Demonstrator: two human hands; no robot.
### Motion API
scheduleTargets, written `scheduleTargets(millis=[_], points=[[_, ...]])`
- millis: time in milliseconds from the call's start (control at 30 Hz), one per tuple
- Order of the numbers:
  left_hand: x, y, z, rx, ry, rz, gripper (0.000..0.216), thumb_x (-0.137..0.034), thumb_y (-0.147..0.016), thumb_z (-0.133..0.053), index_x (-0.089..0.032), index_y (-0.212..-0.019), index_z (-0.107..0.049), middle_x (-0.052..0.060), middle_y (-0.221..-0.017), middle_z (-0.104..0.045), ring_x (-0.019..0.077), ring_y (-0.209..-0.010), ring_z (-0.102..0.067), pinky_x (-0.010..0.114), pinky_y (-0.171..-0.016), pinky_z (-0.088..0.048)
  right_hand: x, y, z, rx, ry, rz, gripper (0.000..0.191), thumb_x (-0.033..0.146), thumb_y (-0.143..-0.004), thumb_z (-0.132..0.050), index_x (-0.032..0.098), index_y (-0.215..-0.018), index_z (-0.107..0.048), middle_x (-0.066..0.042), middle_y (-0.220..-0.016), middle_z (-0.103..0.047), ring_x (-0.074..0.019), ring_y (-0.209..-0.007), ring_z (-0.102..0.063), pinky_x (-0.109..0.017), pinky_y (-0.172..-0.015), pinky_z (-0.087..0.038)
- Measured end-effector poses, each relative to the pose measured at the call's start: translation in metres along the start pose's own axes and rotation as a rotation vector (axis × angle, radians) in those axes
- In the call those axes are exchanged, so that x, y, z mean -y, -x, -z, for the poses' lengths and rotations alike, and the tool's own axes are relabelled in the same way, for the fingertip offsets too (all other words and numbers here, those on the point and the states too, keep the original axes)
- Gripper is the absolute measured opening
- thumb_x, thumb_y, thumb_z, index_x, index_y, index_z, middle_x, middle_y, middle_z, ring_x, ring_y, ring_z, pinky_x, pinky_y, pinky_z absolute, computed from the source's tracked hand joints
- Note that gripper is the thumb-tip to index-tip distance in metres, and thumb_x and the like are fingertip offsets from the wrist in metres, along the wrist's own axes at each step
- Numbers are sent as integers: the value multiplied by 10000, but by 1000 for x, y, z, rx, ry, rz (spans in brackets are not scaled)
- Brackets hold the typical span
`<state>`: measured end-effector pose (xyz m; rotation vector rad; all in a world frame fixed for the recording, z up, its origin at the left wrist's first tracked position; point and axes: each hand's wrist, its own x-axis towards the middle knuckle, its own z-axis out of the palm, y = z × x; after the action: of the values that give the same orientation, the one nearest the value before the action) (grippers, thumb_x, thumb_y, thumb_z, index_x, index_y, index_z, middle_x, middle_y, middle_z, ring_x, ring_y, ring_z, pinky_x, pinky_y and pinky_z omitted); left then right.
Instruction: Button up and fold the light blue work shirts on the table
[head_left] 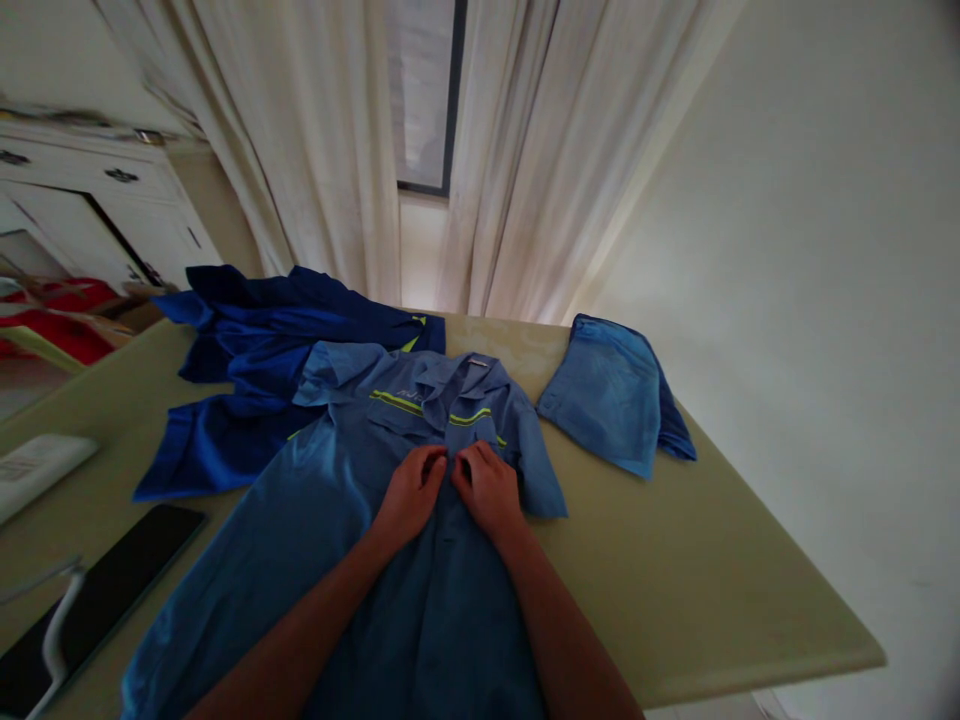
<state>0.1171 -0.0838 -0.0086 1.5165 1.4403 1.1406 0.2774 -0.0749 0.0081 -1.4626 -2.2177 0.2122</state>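
Note:
A blue short-sleeved work shirt (337, 500) with yellow-green stripes across the chest lies face up on the table, its collar pointing away from me. My left hand (415, 488) and my right hand (487, 485) meet at its front opening, just below the chest stripes. Both sets of fingers are curled in and pinch the two front edges of the shirt. Any button between the fingertips is hidden. Below my hands the front placket runs down between my forearms.
Darker blue garments (247, 340) lie heaped at the back left. A folded blue garment (607, 395) sits at the back right of the table (697, 590). At left are a black phone-like slab (112, 590), a white cable (56, 630) and a white box-like object (45, 470).

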Motion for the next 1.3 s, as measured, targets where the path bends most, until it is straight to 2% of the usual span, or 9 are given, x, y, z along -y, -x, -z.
scheduleTargets(millis=[167, 333, 500, 633, 733, 867, 1000, 1100, 1300], points=[[-1, -7, -1, 140, 308, 184, 454, -586, -917, -598, -162, -995, -740, 81, -973, -777, 248, -936, -722, 381, -881, -576, 6, 4, -5, -20, -91, 111, 98, 254, -1011, -559, 214, -991, -647, -66, -953, -662, -204, -861, -646, -300, -788, -518], [7, -9, -1, 157, 630, 395, 507, -415, -756, -854, -168, -1171, -698, 104, -1082, -782, 235, -998, -733, 391, -932, -577, 2, 1, -4, -55, -262, 22, 192, 183, -913, -628, 201, -1103, -643, -85, -1079, -660, -213, -984, -652, -319, -881, -536], [14, -11, 1, 179, 725, 409, 433, -439, -713, -873, -155, -1012, -740, 78, -971, -770, 167, -820, -703, 300, -791, -570, -2, -1, 2, -3, -490, 88, 213, 169, -885, -628, 225, -1087, -666, -65, -1067, -702, -211, -1006, -665, -338, -929, -536], [14, -13, 0, 146, 621, 398, 450, -514, -725, -819, -155, -984, -742, 23, -801, -714, 109, -631, -596, 242, -620, -497, -6, -1, -1, 33, -503, 122, 232, 118, -885, -586, 222, -1074, -671, -63, -1078, -714, -211, -1039, -661, -351, -960, -523], [12, -13, -2, 113, 408, 301, 461, -547, -750, -756, -170, -1014, -745, 37, -854, -733, 148, -680, -621, 279, -643, -514, -9, -1, -6, 47, -412, 121, 273, 76, -864, -588, 225, -1080, -663, -63, -1083, -701, -214, -1061, -641, -353, -966, -518], [7, -10, -4, 33, 263, 173, 399, -538, -770, -701, -185, -950, -744, 66, -929, -741, 197, -770, -666, 315, -680, -534, -9, 1, -6, 8, -227, 81, 143, 131, -902, -640, 229, -1002, -669, -62, -1031, -691, -226, -1015, -632, -350, -921, -515], [5, -9, -3, 88, 306, 180, 399, -538, -791, -673, -183, -968, -714, 21, -787, -694, 161, -659, -623, 269, -571, -480, -7, 2, -5, -24, -165, 54, 40, 218, -960, -644, 231, -933, -671, -49, -931, -696, -219, -914, -644, -327, -839, -511], [5, -9, -2, 33, 377, 262, 461, -585, -779, -688, -180, -999, -675, -27, -697, -629, 114, -533, -538, 228, -478, -394, -6, 2, -5, -83, -174, 52, 72, 290, -978, -658, 227, -950, -679, -57, -936, -705, -224, -912, -651, -333, -834, -512], [3, -8, -2, 24, 418, 273, 510, -671, -800, -666, -178, -926, -631, -64, -554, -538, 105, -489, -486, 219, -477, -358, -7, 2, -2, -82, -250, 102, 155, 233, -1019, -558, 234, -1073, -703, -69, -1009, -715, -216, -976, -670, -340, -893, -531]])
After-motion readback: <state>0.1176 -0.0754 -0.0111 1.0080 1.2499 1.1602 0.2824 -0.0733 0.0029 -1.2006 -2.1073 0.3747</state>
